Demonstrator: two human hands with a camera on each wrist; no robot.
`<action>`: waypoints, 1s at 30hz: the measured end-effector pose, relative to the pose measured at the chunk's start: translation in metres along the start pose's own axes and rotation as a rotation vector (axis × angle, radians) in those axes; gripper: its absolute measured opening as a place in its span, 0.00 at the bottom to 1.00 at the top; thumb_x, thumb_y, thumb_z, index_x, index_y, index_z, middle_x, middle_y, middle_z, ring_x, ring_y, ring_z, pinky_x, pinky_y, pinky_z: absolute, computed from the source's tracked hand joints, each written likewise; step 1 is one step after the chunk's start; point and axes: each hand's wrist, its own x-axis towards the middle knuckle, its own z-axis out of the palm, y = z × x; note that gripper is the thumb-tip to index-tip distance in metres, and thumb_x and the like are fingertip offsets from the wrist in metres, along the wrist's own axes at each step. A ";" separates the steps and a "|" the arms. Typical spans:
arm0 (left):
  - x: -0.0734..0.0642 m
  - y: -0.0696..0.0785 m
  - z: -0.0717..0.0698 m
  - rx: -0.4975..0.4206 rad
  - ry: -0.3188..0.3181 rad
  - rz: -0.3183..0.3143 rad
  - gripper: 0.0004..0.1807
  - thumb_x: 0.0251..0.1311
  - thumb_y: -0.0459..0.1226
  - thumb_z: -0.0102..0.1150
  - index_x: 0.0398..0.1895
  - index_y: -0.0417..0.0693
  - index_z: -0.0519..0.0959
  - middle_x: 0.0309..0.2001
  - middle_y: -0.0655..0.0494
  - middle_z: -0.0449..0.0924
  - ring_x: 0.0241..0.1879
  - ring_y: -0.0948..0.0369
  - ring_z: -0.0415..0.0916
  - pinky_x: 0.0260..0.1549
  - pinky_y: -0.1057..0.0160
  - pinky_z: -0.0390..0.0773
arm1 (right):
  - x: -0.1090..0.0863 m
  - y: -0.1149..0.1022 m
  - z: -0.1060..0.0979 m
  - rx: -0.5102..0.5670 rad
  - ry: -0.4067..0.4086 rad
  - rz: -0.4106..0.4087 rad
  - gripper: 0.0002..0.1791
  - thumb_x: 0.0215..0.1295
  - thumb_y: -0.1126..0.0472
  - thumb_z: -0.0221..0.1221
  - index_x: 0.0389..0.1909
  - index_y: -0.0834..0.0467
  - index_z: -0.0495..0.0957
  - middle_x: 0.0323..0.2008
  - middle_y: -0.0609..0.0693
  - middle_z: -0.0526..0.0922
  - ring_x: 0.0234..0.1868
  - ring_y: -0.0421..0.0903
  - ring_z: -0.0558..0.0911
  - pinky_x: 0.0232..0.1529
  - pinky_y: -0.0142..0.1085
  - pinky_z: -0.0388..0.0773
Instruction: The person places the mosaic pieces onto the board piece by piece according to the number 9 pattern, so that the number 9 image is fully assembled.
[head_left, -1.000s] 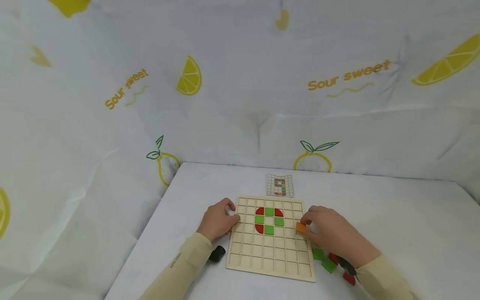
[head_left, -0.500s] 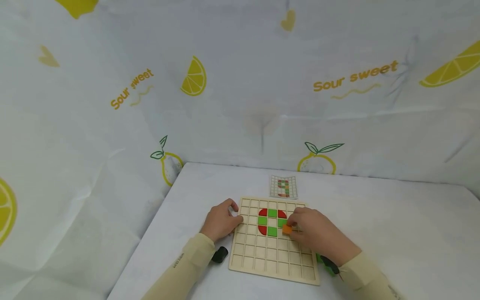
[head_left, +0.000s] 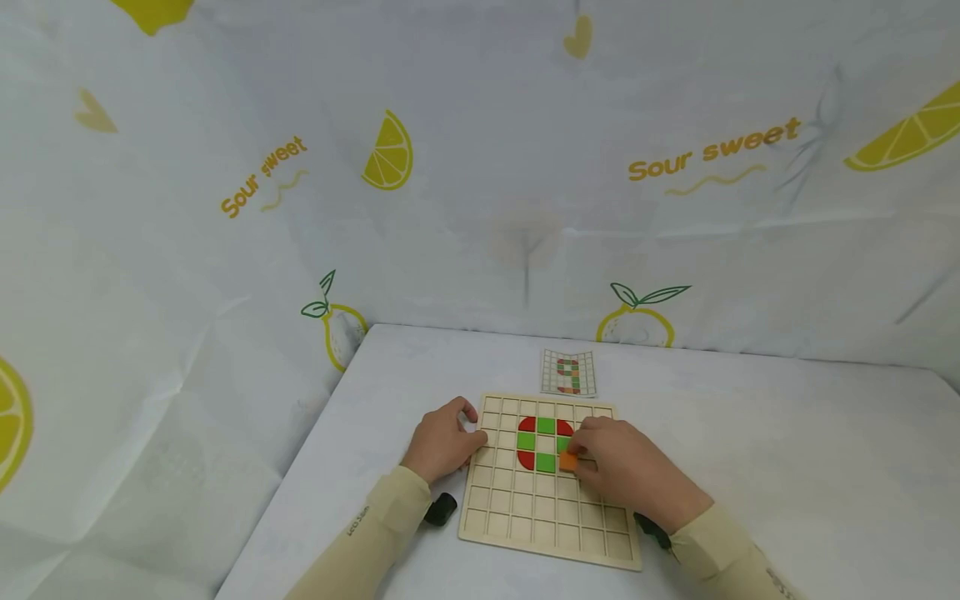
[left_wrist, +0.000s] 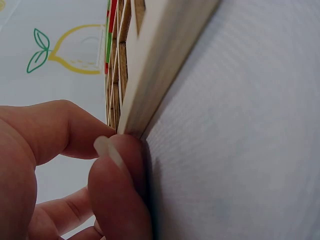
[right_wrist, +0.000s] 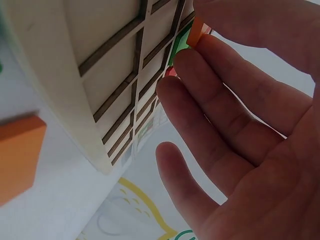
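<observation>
A square wooden grid board [head_left: 551,535] lies on the table, with green square tiles and red rounded-corner tiles set in a ring on its upper half. My right hand [head_left: 633,468] pinches an orange square tile [head_left: 568,462] between thumb and index finger, over the cell just below and right of the ring. From the right wrist, that orange tile [right_wrist: 195,32] appears tilted on edge beside a green tile [right_wrist: 181,47]. My left hand [head_left: 441,442] holds the board's left edge; the left wrist view has its thumb and finger pinching the wooden rim [left_wrist: 160,65].
Behind the board lies a small pattern card [head_left: 567,372] with a printed grid. Another orange tile [right_wrist: 20,155] rests beside the board in the right wrist view. A black object [head_left: 441,509] sits by the left wrist. A lemon-print cloth [head_left: 480,167] hangs behind the table.
My right hand has carried the orange tile leftward from the board's right edge to beside the ring. The left hand keeps its place at the left edge.
</observation>
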 end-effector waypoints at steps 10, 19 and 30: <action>-0.002 0.002 -0.002 0.000 0.002 0.009 0.13 0.63 0.40 0.67 0.49 0.50 0.79 0.21 0.59 0.80 0.16 0.63 0.75 0.22 0.63 0.74 | 0.002 -0.001 0.002 0.021 -0.008 0.013 0.06 0.63 0.63 0.72 0.40 0.53 0.91 0.36 0.39 0.84 0.40 0.39 0.81 0.50 0.43 0.84; -0.004 0.004 -0.002 0.009 0.007 0.006 0.13 0.63 0.40 0.67 0.48 0.50 0.80 0.22 0.59 0.80 0.16 0.63 0.75 0.22 0.64 0.73 | 0.002 -0.003 0.000 0.023 -0.019 0.024 0.06 0.62 0.63 0.74 0.39 0.53 0.91 0.37 0.40 0.84 0.40 0.40 0.81 0.52 0.45 0.85; -0.003 0.004 -0.001 0.023 0.011 0.010 0.13 0.62 0.40 0.67 0.48 0.51 0.79 0.22 0.59 0.80 0.16 0.63 0.75 0.24 0.63 0.74 | 0.002 -0.004 0.001 0.021 -0.016 0.019 0.06 0.61 0.63 0.74 0.39 0.53 0.91 0.36 0.40 0.84 0.40 0.40 0.81 0.52 0.45 0.85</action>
